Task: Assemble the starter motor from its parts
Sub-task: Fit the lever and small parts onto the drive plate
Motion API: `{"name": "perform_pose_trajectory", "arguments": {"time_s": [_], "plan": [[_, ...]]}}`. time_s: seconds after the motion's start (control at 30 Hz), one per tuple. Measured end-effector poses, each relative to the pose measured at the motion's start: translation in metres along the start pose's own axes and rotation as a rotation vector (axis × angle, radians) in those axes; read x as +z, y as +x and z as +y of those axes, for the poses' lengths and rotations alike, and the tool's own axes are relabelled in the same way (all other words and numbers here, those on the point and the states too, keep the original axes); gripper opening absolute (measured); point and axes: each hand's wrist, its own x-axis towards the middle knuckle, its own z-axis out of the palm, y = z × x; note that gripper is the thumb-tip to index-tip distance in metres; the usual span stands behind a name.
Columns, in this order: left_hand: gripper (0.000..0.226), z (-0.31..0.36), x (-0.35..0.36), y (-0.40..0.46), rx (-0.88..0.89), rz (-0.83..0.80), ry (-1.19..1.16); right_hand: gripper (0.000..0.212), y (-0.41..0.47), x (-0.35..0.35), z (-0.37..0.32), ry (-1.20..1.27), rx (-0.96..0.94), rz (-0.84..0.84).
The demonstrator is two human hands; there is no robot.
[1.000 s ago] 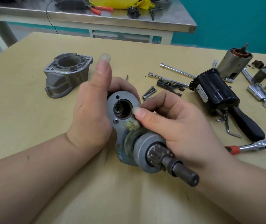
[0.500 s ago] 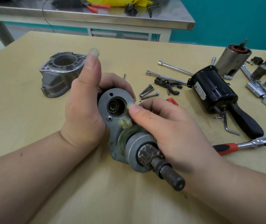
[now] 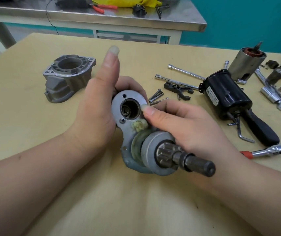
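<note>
With our left hand (image 3: 93,108) gripping the metal plate (image 3: 127,126) and right fingers (image 3: 150,112) pinching its rim beside the hole, the greasy shaft (image 3: 187,160) might slip tableward.

A workshop, by the look of it. The tan table (image 3: 34,116) carries loose motor parts and tools: a cast housing (image 3: 68,77) at upper left, a black motor casing (image 3: 225,96), long bolts (image 3: 185,72) and a ratchet wrench (image 3: 266,151) at right. Behind, a steel-topped bench (image 3: 102,17) holds red-handled pliers (image 3: 100,8) before a teal wall (image 3: 247,19).
</note>
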Motion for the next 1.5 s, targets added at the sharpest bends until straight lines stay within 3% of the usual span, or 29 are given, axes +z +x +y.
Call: {"name": "perform_pose_trajectory", "arguments": {"time_s": [0.13, 0.33, 0.53, 0.73, 1.07, 1.33, 1.4, 1.5], "plan": [[0.087, -0.007, -0.009, 0.001, 0.016, -0.075, 0.296, 0.023, 0.007, -0.006, 0.005, 0.035, 0.050, 0.027], [0.059, -0.011, -0.013, -0.001, 0.129, -0.158, 0.349, 0.021, 0.017, -0.015, 0.003, 0.163, 0.201, -0.060], [0.065, -0.012, -0.010, -0.001, 0.144, -0.120, 0.327, 0.026, 0.014, -0.013, 0.003, -0.080, 0.086, -0.029], [0.066, -0.013, -0.012, -0.006, 0.148, -0.116, 0.291, 0.036, 0.015, -0.015, -0.006, -0.208, 0.112, -0.142], [0.069, -0.013, -0.008, -0.004, 0.098, -0.104, 0.275, 0.020, 0.015, -0.021, -0.009, -0.516, -0.115, -0.072], [0.071, -0.012, -0.008, -0.003, 0.092, -0.110, 0.308, 0.012, 0.016, -0.035, -0.014, -0.799, -0.428, 0.040], [0.072, -0.012, -0.008, -0.003, 0.099, -0.113, 0.334, 0.011, 0.022, -0.044, -0.016, -0.902, -0.465, 0.062], [0.071, -0.011, -0.008, -0.003, 0.103, -0.109, 0.347, 0.017, 0.031, -0.051, -0.016, -1.199, -0.390, -0.045]]}}
